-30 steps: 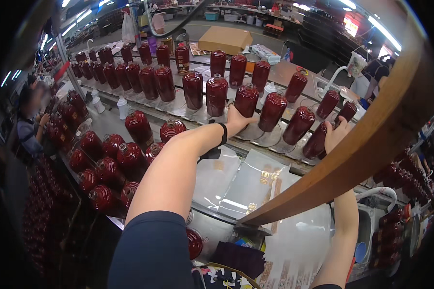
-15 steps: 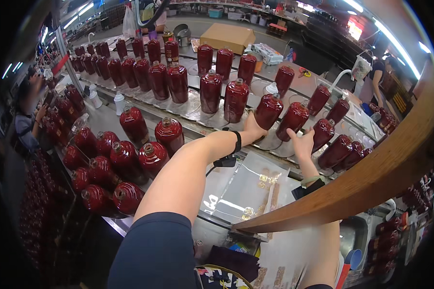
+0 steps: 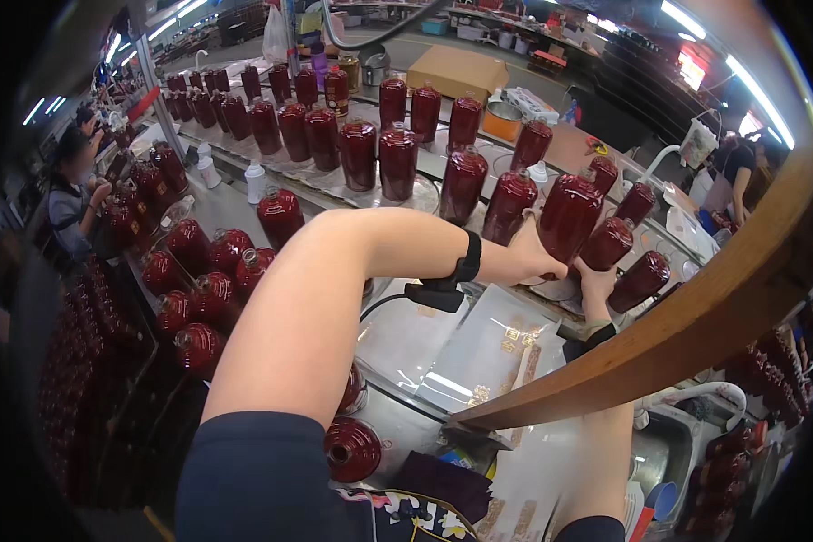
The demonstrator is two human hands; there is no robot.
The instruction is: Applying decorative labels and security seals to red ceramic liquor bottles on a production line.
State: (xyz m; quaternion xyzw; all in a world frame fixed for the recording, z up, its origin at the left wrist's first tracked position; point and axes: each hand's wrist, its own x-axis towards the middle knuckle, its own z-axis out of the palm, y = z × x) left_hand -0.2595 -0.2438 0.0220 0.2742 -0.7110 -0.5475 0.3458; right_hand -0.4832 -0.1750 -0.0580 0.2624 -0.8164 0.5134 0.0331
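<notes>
My left hand (image 3: pixel 526 256) is closed round the lower part of a glossy dark red bottle (image 3: pixel 571 215), which looks raised a little above its neighbours and tilts slightly. Just to its right, my right hand (image 3: pixel 595 287) is wrapped round the base of another red bottle (image 3: pixel 608 242); part of its fingers is hidden behind the glass. Close to the left hand's far side stands a red bottle (image 3: pixel 511 203), and a further one (image 3: pixel 641 280) leans at the right hand's outer side. The bottles have short, narrow necks.
A wooden beam (image 3: pixel 641 361) crosses in front of my right forearm. Rows of red bottles (image 3: pixel 359 154) line the long bench; more (image 3: pixel 212 294) cluster at left. White sheets (image 3: pixel 479 348) lie below my hands. A sink (image 3: pixel 664 452) sits at lower right. Another person (image 3: pixel 72 190) works at far left.
My left hand has moved right and now grips a bottle that stands out higher. My right hand has shifted slightly right and closed round a bottle's base. The view has turned slightly.
</notes>
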